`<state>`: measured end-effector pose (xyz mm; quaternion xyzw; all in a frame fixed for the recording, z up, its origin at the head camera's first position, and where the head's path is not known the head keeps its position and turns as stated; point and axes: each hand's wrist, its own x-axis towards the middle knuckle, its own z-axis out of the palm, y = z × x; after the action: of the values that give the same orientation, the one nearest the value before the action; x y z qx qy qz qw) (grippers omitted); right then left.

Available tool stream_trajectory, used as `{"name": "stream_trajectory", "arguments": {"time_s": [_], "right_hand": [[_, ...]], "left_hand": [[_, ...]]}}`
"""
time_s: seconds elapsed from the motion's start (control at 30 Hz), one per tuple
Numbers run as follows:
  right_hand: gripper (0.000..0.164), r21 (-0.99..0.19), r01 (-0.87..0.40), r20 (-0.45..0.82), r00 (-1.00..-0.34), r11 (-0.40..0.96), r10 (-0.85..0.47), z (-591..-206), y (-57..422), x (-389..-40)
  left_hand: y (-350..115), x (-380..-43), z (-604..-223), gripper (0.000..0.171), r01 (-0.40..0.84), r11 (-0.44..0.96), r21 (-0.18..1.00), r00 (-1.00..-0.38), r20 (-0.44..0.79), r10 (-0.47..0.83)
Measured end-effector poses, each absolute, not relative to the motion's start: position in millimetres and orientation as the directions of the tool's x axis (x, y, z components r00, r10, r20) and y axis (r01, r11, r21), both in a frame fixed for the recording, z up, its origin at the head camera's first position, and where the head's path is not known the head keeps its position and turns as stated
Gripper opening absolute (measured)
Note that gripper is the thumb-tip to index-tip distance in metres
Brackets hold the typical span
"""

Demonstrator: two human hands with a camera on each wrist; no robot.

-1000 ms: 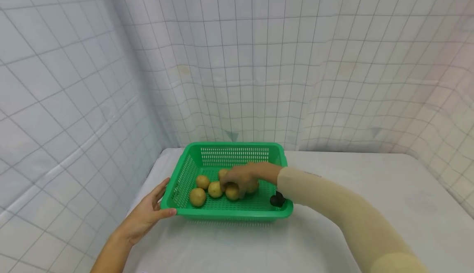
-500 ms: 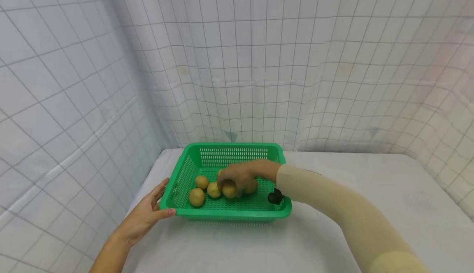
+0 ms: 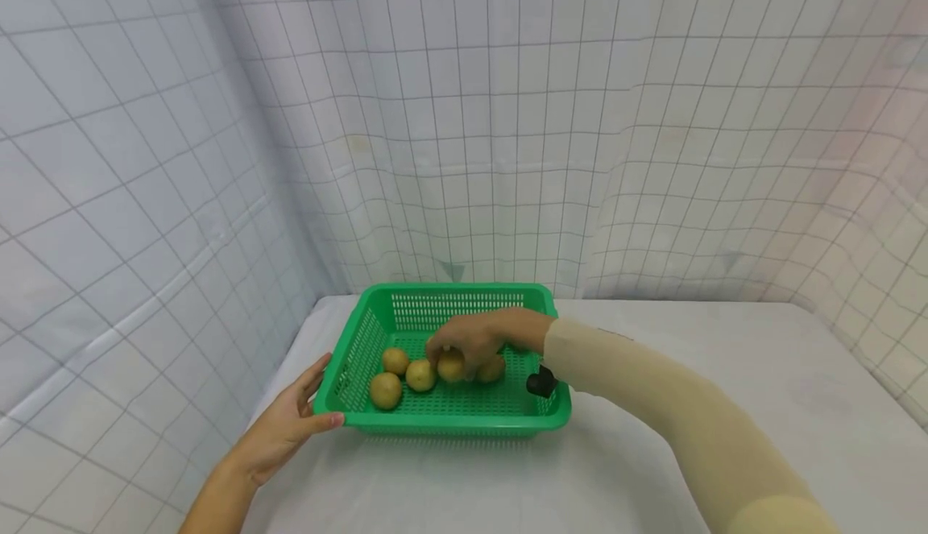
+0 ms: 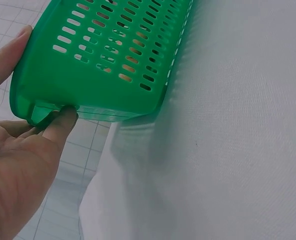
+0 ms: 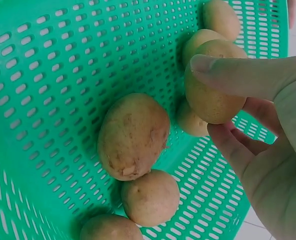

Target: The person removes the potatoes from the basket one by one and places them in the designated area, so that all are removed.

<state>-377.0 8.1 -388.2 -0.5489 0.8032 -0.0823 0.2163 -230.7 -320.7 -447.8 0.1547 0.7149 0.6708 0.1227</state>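
A green plastic basket (image 3: 464, 420) with slotted walls stands on the white-covered table, several potatoes inside it. My left hand (image 3: 279, 429) grips its front left corner, thumb over the rim and fingers underneath, as the left wrist view shows with the basket wall (image 4: 47, 75). Inside the basket, my right hand (image 3: 471, 339) pinches one potato (image 5: 215, 100) between thumb and fingers, close over the others. A bigger, blemished potato (image 5: 133, 136) and a rounder potato (image 5: 150, 197) lie beside it on the basket floor. Toward the left end, in the head view, sits another potato (image 3: 386, 391).
White table cloth (image 3: 725, 381) stretches out to the right of the basket. Behind and to the left hang white sheets (image 3: 464, 115) with a dark grid. A black device (image 3: 541, 382) under the right wrist hangs inside the basket's right end.
My right hand has risen slightly with the pinched potato, relative to the basket. The left hand keeps its grip on the corner. The view has shifted a little.
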Motion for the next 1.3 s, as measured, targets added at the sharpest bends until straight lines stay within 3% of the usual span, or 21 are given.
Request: {"name": "stream_trajectory", "arguments": {"time_s": [0.13,0.4,0.63,0.9,1.3], "right_hand": [[0.047,-0.411,-0.822,-0.255,-0.311,0.394,-0.916,-386,13,-375],[0.061,-0.401,-0.777,-0.285,-0.397,0.485,-0.872,-370,23,-372],[0.053,-0.325,-0.83,-0.262,-0.382,0.453,-0.886,-355,26,-373],[0.049,-0.322,-0.845,-0.238,-0.364,0.427,-0.9,-350,36,-373],[0.05,-0.314,-0.828,-0.226,-0.409,0.464,-0.884,-332,48,-374]], "left_hand": [[-320,-230,-448,0.101,0.058,0.061,0.996,-0.921,0.03,0.388],[-318,-229,-449,0.101,0.052,0.076,0.996,-0.926,0.02,0.377],[-318,-230,-447,0.1,0.069,0.063,0.996,-0.918,0.039,0.394],[-319,-230,-447,0.099,0.072,0.08,0.994,-0.914,0.033,0.405],[-317,-232,-445,0.098,0.061,0.081,0.995,-0.918,0.024,0.396]]}}
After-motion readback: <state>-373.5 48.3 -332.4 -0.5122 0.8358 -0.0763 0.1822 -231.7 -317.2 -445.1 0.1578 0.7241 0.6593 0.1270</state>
